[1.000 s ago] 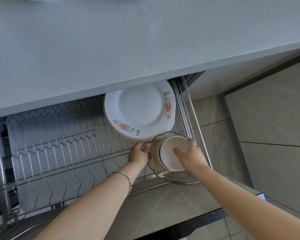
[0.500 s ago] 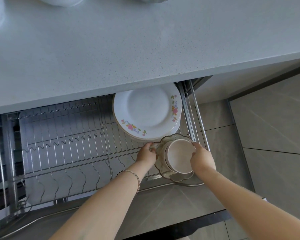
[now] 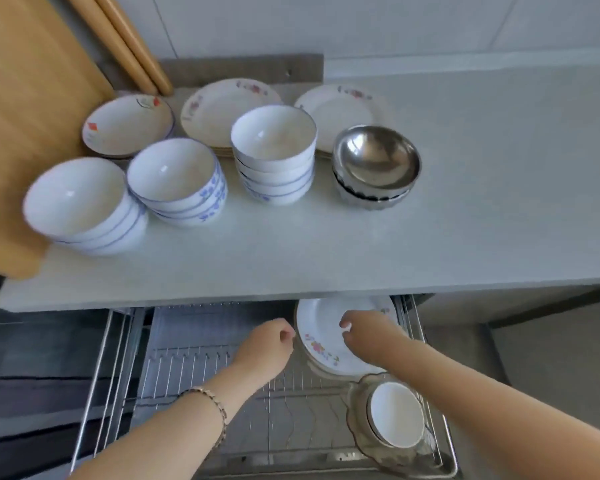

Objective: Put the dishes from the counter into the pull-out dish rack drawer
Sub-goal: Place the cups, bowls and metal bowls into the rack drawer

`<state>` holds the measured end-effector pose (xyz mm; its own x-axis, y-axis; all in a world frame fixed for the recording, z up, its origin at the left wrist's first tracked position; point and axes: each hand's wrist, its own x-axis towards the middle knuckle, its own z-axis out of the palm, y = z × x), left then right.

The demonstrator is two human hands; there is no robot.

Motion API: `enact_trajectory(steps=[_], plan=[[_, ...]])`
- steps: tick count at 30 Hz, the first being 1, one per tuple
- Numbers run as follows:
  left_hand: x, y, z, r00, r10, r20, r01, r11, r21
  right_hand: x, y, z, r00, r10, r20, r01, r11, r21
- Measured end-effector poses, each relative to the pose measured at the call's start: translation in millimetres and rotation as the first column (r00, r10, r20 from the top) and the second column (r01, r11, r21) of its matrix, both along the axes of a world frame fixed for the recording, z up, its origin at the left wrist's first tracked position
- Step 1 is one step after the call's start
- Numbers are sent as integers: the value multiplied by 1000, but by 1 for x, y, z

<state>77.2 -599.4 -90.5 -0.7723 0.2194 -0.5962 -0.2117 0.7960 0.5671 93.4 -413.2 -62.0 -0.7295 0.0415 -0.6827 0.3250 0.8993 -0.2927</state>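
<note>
Dishes stand stacked on the worktop (image 3: 465,209): white bowls (image 3: 273,157), steel bowls (image 3: 376,168), flowered plates (image 3: 222,105). Below, the wire rack drawer (image 3: 201,362) holds floral plates (image 3: 321,344) and a white cup (image 3: 397,414) in a glass dish (image 3: 357,403). Left hand (image 3: 269,348) and right hand (image 3: 364,332) hover above it, loosely curled, holding nothing.

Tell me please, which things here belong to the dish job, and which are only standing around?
Job: white bowl stacks, steel bowls, plates on counter, rack drawer, left hand, right hand.
Not job: wooden board, rolling pins.
</note>
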Motion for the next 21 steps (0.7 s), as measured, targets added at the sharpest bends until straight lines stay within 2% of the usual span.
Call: enact_trajectory(steps=[4, 6, 8, 9, 10, 12, 14, 16, 17, 18, 20, 21], plan=[[-53, -57, 59, 959, 216, -183, -204, 975, 86, -59, -41, 53, 977, -77, -201, 51, 990, -131], [-82, -86, 79, 921, 334, -200, -311, 940, 137, -87, -65, 69, 957, -177, -231, 128, 969, -211], [-107, -112, 94, 877, 457, -152, -426, 883, 197, -116, -91, 76, 926, -312, -212, 242, 922, -303], [-118, -123, 99, 853, 508, -121, -475, 851, 223, -131, -103, 78, 883, -443, -156, 358, 849, -389], [-127, -132, 102, 834, 545, -85, -513, 823, 246, -146, -114, 81, 798, -600, -49, 507, 713, -484], [-139, -143, 103, 825, 565, -17, -541, 798, 266, -174, -126, 84, 531, -818, 221, 725, 304, -618], [-147, -146, 97, 858, 512, 32, -501, 823, 265, -196, -127, 82, 309, -861, 404, 728, -59, -683], [-151, -143, 88, 899, 433, 63, -434, 864, 256, -209, -121, 76, 160, -840, 518, 645, -308, -699], [-153, -139, 84, 916, 394, 71, -399, 882, 251, -213, -118, 73, 102, -837, 538, 626, -366, -688], [-155, -135, 80, 927, 365, 81, -374, 892, 252, -216, -115, 71, 61, -853, 518, 634, -368, -680], [-158, -125, 76, 940, 323, 111, -341, 901, 267, -223, -109, 68, 35, -912, 408, 679, -278, -679], [-159, -120, 75, 944, 305, 126, -328, 906, 268, -225, -107, 68, 60, -928, 367, 695, -225, -683]])
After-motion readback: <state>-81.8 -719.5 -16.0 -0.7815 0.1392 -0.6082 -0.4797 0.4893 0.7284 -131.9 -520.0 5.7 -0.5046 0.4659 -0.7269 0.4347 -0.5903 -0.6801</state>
